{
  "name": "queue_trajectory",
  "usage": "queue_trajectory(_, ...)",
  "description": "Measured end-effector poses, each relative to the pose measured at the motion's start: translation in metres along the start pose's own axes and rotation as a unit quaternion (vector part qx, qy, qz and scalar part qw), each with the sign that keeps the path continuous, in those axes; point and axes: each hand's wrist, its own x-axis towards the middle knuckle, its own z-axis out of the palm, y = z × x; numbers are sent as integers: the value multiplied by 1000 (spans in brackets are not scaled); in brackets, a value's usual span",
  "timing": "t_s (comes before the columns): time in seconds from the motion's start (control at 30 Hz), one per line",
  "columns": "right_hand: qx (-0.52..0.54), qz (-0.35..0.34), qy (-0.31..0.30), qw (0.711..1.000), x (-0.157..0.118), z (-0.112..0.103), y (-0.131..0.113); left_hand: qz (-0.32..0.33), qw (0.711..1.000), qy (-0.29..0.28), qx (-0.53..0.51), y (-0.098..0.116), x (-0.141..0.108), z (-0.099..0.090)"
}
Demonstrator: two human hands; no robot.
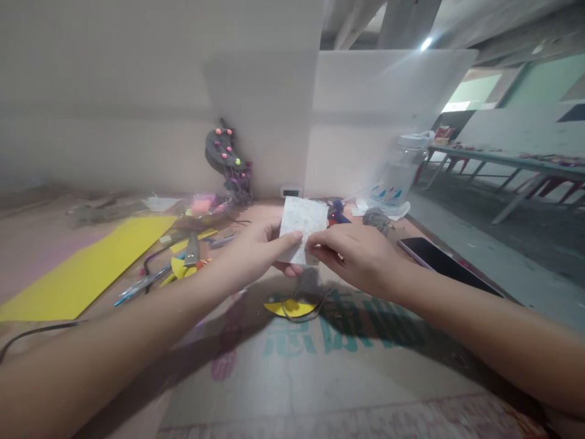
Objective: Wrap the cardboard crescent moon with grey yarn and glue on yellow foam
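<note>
My left hand grips a small white rectangular card, its thumb on the front and its fingers behind. Pinched together, the fingers of my right hand touch the lower right part of that card; what lies between the fingertips is too small and blurred to make out. Below both hands, a yellow piece with a curved edge rests on the printed cardboard. Grey yarn loops over and around it.
On the left lie a large yellow sheet, yellow-handled scissors and pens. A grey crescent with coloured balls stands by the wall. To the right are a grey yarn ball, a phone and a clear bottle.
</note>
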Motion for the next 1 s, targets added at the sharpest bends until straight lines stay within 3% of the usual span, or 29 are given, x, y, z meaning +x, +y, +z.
queue_trajectory(0.2, -17, 34, -41, 998, 0, 0, 2, -26, 999, 19, -7, -2, 4, 0)
queue_trajectory(0.43, -25, -96, 29, 995, -6, 7, 12, 2, 1000, 7, 6, 2, 2, 0)
queue_trajectory(0.53, -32, -96, 34, 994, -6, 9, 13, 0, 1000, 7, 4, 1, 2, 0)
queue_trajectory(0.67, -41, -67, -5, 997, -2, 9, 9, -24, 1000, 8, -18, -6, 5, -1)
queue_trajectory(0.83, 21, 6, -1, 1000, 0, 8, 6, -46, 997, 25, -54, -14, 14, -9)
queue_trajectory(1.0, 146, 156, 89, 973, 0, -1, 8, 6, 999, 31, -26, -16, 22, -21)
